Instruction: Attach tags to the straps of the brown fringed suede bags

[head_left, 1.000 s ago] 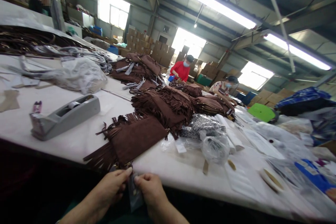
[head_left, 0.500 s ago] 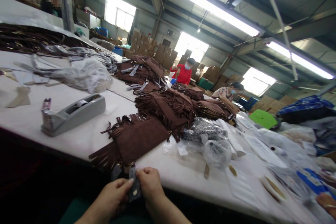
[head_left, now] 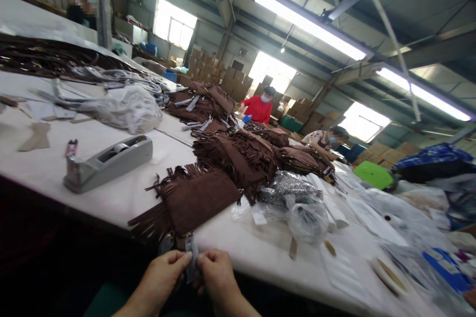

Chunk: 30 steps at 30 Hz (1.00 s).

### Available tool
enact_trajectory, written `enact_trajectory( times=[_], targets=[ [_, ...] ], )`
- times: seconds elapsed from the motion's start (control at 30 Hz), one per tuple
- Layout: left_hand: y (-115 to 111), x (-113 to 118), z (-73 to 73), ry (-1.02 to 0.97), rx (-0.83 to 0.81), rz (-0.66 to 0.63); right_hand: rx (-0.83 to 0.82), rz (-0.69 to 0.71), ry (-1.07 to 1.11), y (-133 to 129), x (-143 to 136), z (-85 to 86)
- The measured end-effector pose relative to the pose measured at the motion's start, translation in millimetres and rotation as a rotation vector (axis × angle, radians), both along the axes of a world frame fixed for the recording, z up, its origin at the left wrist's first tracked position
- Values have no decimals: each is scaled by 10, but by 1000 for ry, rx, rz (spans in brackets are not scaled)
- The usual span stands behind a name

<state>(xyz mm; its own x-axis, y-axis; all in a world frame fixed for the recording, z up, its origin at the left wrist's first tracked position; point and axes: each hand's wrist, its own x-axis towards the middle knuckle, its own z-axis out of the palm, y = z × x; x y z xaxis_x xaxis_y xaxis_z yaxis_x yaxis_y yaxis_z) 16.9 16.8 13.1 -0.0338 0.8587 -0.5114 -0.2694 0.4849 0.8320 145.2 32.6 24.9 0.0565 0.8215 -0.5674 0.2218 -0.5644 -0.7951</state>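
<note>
A brown fringed bag (head_left: 203,200) lies at the table's near edge, its fringe spread to the left. From its lower corner a strip in greyish translucent wrapping (head_left: 191,250) hangs over the edge, next to a metal clasp. My left hand (head_left: 161,277) pinches this wrapped strip from the left between thumb and fingers. On the other side, my right hand (head_left: 219,272) is closed on the strip's right edge, thumb against curled fingers. What lies inside the wrapping is hard to make out.
A grey tape dispenser (head_left: 109,162) stands at left. More brown fringed bags (head_left: 238,158) are piled behind. Clear plastic packaging (head_left: 307,215) and a tape roll (head_left: 388,277) lie to the right. Across the table are a person in red (head_left: 258,107) and another person bending (head_left: 322,141).
Both hands have shifted slightly down along the wrapped strip, and the right hand has turned, its fingers more curled under. The view has tilted a little. The bag stays in place.
</note>
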Motion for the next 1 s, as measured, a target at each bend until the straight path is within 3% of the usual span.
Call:
enact_trajectory(
  times=[0.27, 0.47, 0.73, 0.87, 1.0],
  targets=[
    [15, 15, -154, 17, -70, 29, 86, -5, -109, 144, -52, -80],
    [17, 93, -150, -44, -96, 68, 125, 29, -163, 172, -40, -109],
    [95, 166, -299, -217, -63, 139, 372, 204, -240, 65, 127, -152],
    [28, 92, -193, -135, -112, 139, 513, 263, -288, 34, 266, -63],
    [-25, 48, -89, 19, -60, 68, 840, 367, -368, 88, 294, 52]
  ],
)
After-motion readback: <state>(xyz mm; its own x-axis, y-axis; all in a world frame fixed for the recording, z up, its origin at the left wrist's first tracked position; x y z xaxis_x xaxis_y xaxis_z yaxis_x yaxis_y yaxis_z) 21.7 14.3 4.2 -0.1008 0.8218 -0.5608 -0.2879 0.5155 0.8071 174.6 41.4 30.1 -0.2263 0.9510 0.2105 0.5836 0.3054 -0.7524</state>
